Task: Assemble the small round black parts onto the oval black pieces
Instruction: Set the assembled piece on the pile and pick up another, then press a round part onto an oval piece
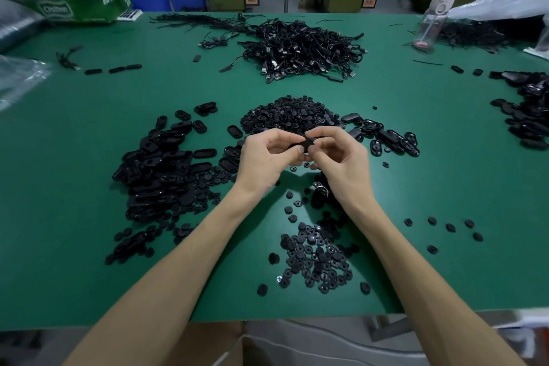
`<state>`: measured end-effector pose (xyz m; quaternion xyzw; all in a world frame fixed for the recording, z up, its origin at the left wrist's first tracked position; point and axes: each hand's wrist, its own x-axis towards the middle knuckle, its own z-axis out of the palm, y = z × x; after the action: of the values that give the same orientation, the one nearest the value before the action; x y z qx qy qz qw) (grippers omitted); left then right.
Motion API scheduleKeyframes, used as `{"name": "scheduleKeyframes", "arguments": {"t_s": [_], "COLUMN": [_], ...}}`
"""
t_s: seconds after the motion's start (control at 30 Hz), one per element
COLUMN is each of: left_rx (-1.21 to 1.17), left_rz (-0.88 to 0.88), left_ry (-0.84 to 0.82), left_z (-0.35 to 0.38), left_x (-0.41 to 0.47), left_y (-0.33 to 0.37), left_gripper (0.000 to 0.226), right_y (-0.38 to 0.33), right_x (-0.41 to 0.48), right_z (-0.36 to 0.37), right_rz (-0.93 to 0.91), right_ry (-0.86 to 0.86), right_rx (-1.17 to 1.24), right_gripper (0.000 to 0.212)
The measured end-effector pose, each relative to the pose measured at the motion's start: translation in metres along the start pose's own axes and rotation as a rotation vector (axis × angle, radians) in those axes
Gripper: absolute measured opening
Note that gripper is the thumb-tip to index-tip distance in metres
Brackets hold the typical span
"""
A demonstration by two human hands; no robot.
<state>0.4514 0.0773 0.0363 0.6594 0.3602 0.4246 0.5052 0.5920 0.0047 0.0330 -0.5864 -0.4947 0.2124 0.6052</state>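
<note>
One black piece [307,143], mostly hidden between left hand [261,157] and right hand [341,162]

Your table wore a green mat [89,142], matt and smooth. At nine o'clock the oval black pieces [160,169] looked like moulded plastic, their rims catching a soft gloss. The small round black parts [291,114] heaped at twelve o'clock were duller, matt black. At six o'clock a few of the near round parts [318,258] showed a bright metal centre. The cable heap [300,44], farther out at twelve, had matt black cords and shiny metal plugs. At two o'clock stood a clear plastic bottle [429,24] beside crinkled clear plastic film [505,0]. The black piece [306,143] you pinched between your left hand [264,157] and right hand [341,163] looked matt.
</note>
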Motion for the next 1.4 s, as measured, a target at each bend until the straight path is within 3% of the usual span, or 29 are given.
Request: {"name": "scheduleKeyframes", "arguments": {"t_s": [0.13,0.3,0.37,0.43,0.5,0.63,0.77,0.87,1.0,1.27,1.4], "left_rx": [0.192,0.728,1.010,1.194,1.288,1.339,1.284,1.236,1.229,1.291,1.259], "left_rz": [0.102,0.186,0.097,-0.028,-0.134,-0.262,-0.236,-0.226,-0.427,-0.330,-0.266], "left_ry": [-0.005,0.187,0.238,0.284,0.312,0.294,0.314,0.392,0.375,0.451,0.512], "left_z": [0.002,-0.009,-0.022,-0.035,-0.046,-0.063,-0.067,-0.073,-0.087,-0.086,-0.087], "left_x": [0.000,0.004,0.009,0.013,0.016,0.019,0.021,0.024,0.027,0.028,0.028], "left_y": [-0.001,-0.003,-0.006,-0.007,-0.007,-0.010,-0.014,-0.014,-0.018,-0.022,-0.023], "left_gripper": [0.015,0.034,0.046,0.043,0.038,0.030,0.025,0.041,0.070,0.035,0.017], "right_y": [0.000,0.002,0.004,0.004,0.002,0.003,0.007,0.009,0.008,0.004,0.007], "right_x": [0.000,0.008,0.011,0.010,0.009,0.006,0.005,0.005,0.005,0.002,0.002], "right_z": [0.000,-0.013,-0.017,-0.016,-0.013,-0.009,-0.006,-0.006,-0.006,-0.005,0.000], "right_rz": [-0.013,0.096,0.153,0.193,0.190,0.138,0.123,0.127,0.129,0.143,0.006], "right_ry": [0.032,0.408,0.491,0.464,0.395,0.306,0.241,0.223,0.207,0.120,-0.047], "right_rx": [-0.065,0.021,0.051,0.051,0.020,-0.097,-0.179,-0.196,-0.217,-0.244,-0.465], "right_gripper": [0.016,0.016,0.030,0.056,0.068,0.059,0.049,0.047,0.046,0.042,0.044]}}
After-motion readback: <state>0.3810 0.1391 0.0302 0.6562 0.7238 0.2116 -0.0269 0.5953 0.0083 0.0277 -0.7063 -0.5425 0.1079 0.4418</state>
